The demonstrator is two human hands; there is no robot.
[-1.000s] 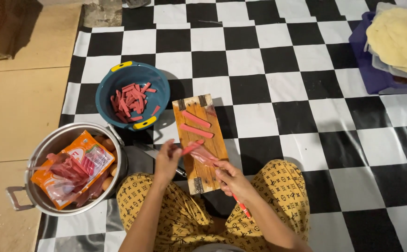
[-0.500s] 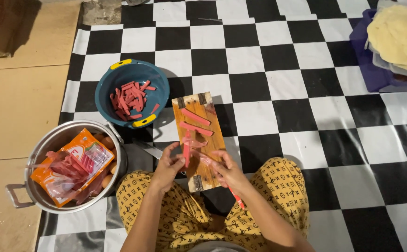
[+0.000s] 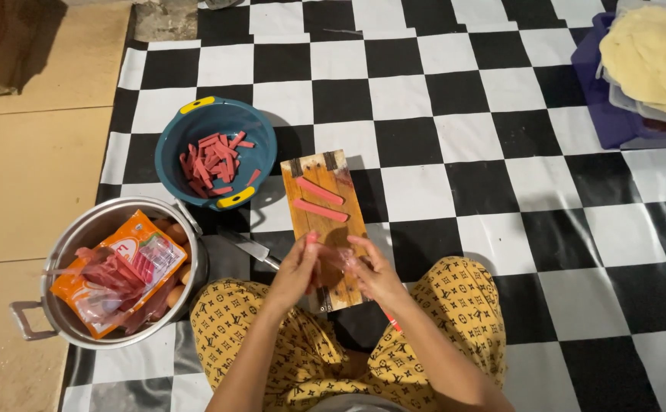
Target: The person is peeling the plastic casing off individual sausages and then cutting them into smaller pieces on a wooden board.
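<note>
While I'm sitting cross-legged on the black-and-white checkered mat, both my hands are up over the near end of the wooden cutting board, working on one pink sausage stick. My left hand has its fingers curled around the left end of it, thumb side up, and my right hand is pinching what looks like the clear wrapper coming off the other end, though it's kinda hard to make out exactly where the plastic stops. So both hands are closed on that same sausage, held just above the board, right in front of my knees in the yellow patterned pants. Further up the board, two more pink sausage pieces are lying flat, side by side and slightly angled, not touching my hands. A knife is lying on the mat just left of the board, blade pointing away toward the pot. Up and to the left sits a teal bowl with yellow handles holding a pile of cut sausage strips. Next to my left knee is a metal pot with an orange sausage packet stuffed in it, torn open. Far right corner has a purple tub with a stack of pale flat wrappers on top, well apart from everything else.
</note>
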